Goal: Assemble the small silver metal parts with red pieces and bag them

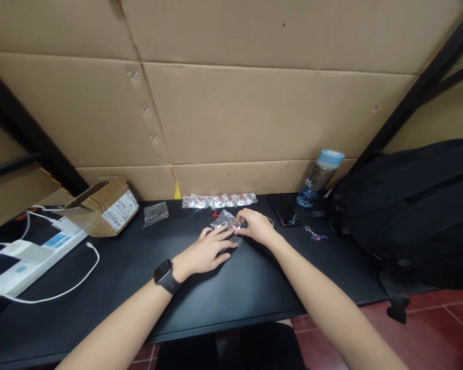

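My left hand [209,252], with a dark watch [166,276] on the wrist, lies palm down on the black table [239,293]. Its fingers are spread, and the fingertips rest at a small clear plastic bag [224,216]. From the right, my right hand [256,226] pinches the bag's near end, where a bit of red and silver shows between the fingers. Most of what is inside is hidden. Just beyond the hands sits a small red piece [215,214]. Behind it runs a row of clear packets [218,201] holding round silvery things with red parts.
A flat clear bag [155,214] and an opened cardboard box [118,208] are on the left, near a white power strip [34,264] with cables. On the right are a phone [284,210], a keychain [315,234], a water bottle [318,180] and a black backpack [416,205]. Cardboard walls the back.
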A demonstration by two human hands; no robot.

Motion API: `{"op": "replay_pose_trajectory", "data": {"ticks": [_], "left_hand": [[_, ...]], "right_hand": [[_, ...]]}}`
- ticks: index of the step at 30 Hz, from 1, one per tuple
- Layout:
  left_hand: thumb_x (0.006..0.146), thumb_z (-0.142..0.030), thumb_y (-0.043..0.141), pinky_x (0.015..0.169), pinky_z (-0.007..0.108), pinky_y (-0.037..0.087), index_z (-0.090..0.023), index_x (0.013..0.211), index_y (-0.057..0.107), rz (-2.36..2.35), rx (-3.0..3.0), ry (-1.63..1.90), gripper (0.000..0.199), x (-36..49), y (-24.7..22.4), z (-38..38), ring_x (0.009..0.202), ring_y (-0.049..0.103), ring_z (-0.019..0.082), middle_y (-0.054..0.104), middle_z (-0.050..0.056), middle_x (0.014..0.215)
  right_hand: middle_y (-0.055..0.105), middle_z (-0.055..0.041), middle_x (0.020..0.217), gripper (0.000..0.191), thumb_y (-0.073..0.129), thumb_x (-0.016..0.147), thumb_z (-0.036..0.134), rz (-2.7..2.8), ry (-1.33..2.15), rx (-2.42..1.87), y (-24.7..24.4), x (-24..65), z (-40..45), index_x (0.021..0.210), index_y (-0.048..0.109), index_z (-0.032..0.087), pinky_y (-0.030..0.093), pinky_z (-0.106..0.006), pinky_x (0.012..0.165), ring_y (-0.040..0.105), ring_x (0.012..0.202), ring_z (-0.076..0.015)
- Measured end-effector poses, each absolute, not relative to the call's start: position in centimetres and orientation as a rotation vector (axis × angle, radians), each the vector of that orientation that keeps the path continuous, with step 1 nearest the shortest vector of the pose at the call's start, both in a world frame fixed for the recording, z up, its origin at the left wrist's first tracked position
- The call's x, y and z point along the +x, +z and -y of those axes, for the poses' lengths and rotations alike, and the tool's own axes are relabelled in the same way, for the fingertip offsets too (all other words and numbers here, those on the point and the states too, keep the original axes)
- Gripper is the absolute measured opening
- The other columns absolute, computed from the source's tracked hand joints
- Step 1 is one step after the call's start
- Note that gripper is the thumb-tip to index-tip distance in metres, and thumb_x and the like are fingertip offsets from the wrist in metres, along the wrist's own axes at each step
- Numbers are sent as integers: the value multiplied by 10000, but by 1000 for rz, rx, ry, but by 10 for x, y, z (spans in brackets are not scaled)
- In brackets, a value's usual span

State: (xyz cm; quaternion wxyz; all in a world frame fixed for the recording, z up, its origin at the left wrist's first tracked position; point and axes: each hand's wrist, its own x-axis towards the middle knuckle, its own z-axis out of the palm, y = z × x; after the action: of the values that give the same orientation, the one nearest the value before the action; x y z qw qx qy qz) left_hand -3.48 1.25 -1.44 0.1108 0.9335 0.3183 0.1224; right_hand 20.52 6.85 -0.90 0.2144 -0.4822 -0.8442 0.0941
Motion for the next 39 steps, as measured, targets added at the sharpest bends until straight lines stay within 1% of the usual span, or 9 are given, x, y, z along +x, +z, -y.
{"op": "replay_pose_trajectory", "data": {"ticks": [6, 9, 13, 17, 20, 26, 31, 35, 39], "left_hand": [[960, -266, 542, 1115, 510, 271, -371, 1313, 617, -979, 2711, 399, 376, -43, -17, -22, 1491, 298, 293, 409, 37, 1585], [962, -263, 534, 1111, 496, 267, -361, 1238, 665, -1006, 2693, 441, 321, -46, -17, -25, 1460, 348, 279, 488, 37, 1529], [988, -315, 498, 1085, 446, 307, -315, 1132, 706, -1050, 2693, 555, 253, -44, -14, -23, 1359, 456, 246, 596, 49, 1395], [980, -347, 519, 1085, 460, 318, -351, 1268, 658, -1073, 2712, 533, 320, -41, -15, -19, 1356, 434, 268, 551, 62, 1423], [969, -335, 527, 1093, 493, 315, -392, 1272, 657, -1081, 2696, 464, 334, -40, -14, -17, 1383, 394, 289, 514, 42, 1461], [884, -317, 605, 1128, 579, 264, -471, 1226, 661, -1116, 2631, 317, 379, -42, -10, -18, 1440, 328, 328, 443, -19, 1531], [836, -330, 620, 1142, 565, 263, -476, 1222, 669, -1073, 2586, 277, 416, -44, -5, -18, 1423, 397, 324, 413, -29, 1559], [808, -301, 622, 1121, 515, 328, -452, 1133, 727, -1042, 2593, 323, 374, -42, -4, -5, 1344, 493, 315, 460, -58, 1522], [771, -216, 605, 1127, 462, 343, -416, 1096, 757, -1005, 2568, 440, 411, -39, -9, 16, 1321, 507, 286, 462, -64, 1519]], "right_hand": [[631, -39, 962, 386, 775, 782, 512, 2264, 90, -1335, -16, 193, -75, 948, 592, 216, 370, -255, 721, 576, 890, -191], [639, -31, 975, 361, 785, 786, 456, 2293, 269, -1222, -19, 194, -80, 985, 614, 208, 401, -243, 730, 578, 838, -163], [654, 7, 866, 285, 799, 780, 332, 2352, 546, -1103, -20, 204, -79, 983, 661, 187, 402, -213, 668, 548, 677, -105], [662, 22, 792, 210, 776, 791, 286, 2348, 577, -1178, -16, 206, -70, 948, 673, 193, 379, -209, 647, 563, 659, -104], [644, 27, 756, 176, 734, 813, 294, 2321, 437, -1327, -15, 198, -63, 945, 646, 217, 335, -219, 619, 571, 680, -127], [638, -32, 1030, 260, 677, 799, 341, 2269, 64, -1317, -23, 180, -55, 1021, 566, 263, 430, -290, 721, 634, 899, -226], [599, -88, 1192, 339, 578, 828, 266, 2346, -152, -1291, -22, 174, -44, 1164, 545, 283, 483, -373, 800, 631, 997, -294], [581, -85, 1229, 432, 581, 780, 175, 2338, -147, -1256, -19, 173, -26, 1193, 555, 301, 482, -394, 864, 602, 1039, -297], [550, -85, 1307, 500, 573, 766, 155, 2318, -172, -1246, -21, 170, -6, 1247, 545, 286, 451, -399, 919, 557, 1109, -299]]}}
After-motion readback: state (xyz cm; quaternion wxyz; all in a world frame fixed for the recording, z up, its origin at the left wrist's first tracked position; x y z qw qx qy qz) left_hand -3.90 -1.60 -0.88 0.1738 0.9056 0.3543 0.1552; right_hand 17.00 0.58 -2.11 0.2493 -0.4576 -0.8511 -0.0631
